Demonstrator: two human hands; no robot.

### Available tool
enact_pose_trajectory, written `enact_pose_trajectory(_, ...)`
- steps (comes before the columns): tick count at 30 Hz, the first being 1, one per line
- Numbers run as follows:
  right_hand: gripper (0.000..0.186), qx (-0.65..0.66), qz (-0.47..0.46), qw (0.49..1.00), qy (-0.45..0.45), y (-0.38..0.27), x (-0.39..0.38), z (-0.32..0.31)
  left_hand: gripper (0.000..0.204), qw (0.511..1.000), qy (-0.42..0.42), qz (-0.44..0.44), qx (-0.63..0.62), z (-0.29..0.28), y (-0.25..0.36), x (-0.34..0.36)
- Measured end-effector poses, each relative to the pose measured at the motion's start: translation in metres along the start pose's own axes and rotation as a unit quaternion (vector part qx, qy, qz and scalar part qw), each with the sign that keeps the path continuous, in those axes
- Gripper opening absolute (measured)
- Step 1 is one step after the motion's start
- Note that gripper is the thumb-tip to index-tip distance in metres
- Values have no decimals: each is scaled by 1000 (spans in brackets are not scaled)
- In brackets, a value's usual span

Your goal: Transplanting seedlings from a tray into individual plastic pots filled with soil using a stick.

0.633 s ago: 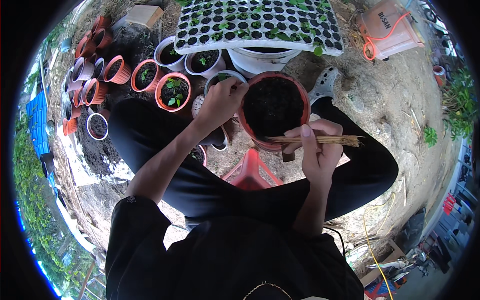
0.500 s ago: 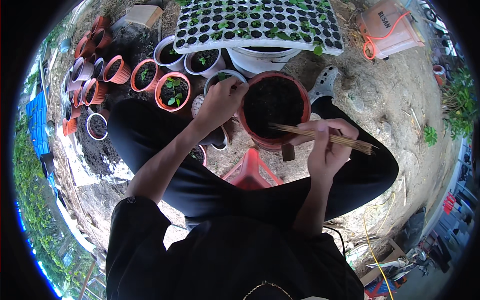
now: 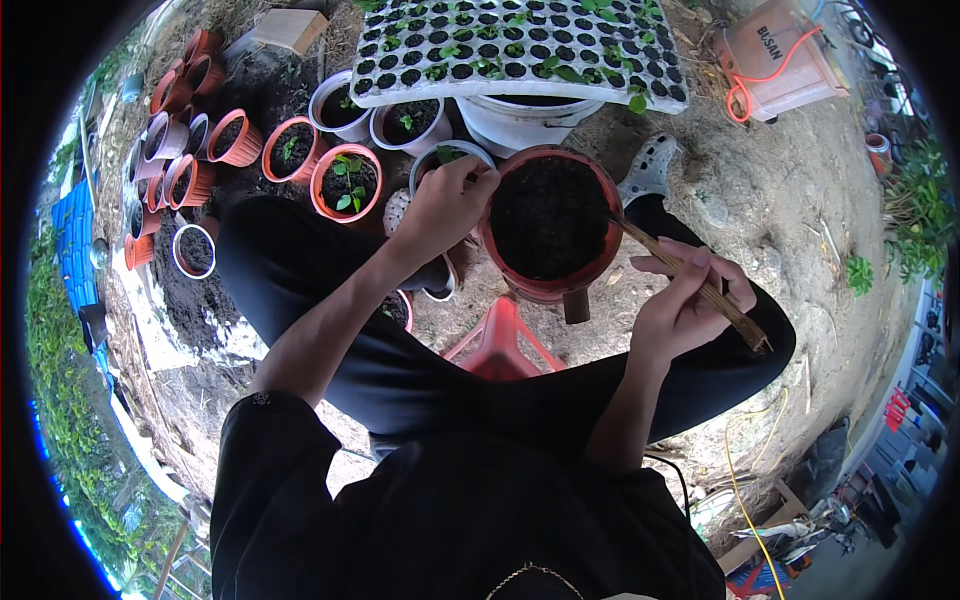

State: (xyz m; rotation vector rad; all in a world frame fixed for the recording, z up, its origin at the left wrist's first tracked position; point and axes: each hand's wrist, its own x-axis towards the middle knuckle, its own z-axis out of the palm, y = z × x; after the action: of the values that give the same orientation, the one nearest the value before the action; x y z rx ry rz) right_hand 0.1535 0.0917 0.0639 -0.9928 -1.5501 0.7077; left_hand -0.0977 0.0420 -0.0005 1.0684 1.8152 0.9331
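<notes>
A large orange-brown plant pot (image 3: pixel 598 268) filled with dark soil (image 3: pixel 548 215) is in front of me, between my knees. At its left rim, my left hand (image 3: pixel 452 205) is closed on the edge, its fingertips partly hidden. My right hand (image 3: pixel 695 305) holds a split wooden stick (image 3: pixel 735 318) between thumb and fingers, to the right of the pot. The stick's thin end reaches over the right rim to the soil's edge. Just behind my left hand stands a pale pot (image 3: pixel 425 168) with a green leaf in it.
A white seedling tray (image 3: pixel 520 92) full of small plants rests over a white bucket (image 3: pixel 525 125). Several orange and pale pots (image 3: pixel 345 185) stand at the left. A red plastic stool (image 3: pixel 502 340) is below the pot; a clear orange-handled container (image 3: pixel 780 65) stands at far right.
My right hand has moved right and slightly down, turning the stick so that its tip swung from the soil's near middle to the right rim. My left hand stays nearly in place.
</notes>
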Motion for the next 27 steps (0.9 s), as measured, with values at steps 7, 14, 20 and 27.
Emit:
enact_pose_trajectory(7, 22, -15, -39, 996, -82, 13, -11, 18, 26, 1000, -24, 8, -12, 0, 8, -2)
enact_pose_trajectory(14, 19, -4, -23, 998, -63, 18, -14, 18, 23, 999, -7, 32, -6, 1, 5, -3)
enact_pose_trajectory(20, 17, 21, -32, 991, -124, 16, -17, 28, 22, 999, -6, 46, -6, 1, 4, -3)
enact_pose_trajectory(27, 18, 102, -5, 992, -78, 18, -17, 24, 20, 999, -4, 38, -12, 1, 4, -3)
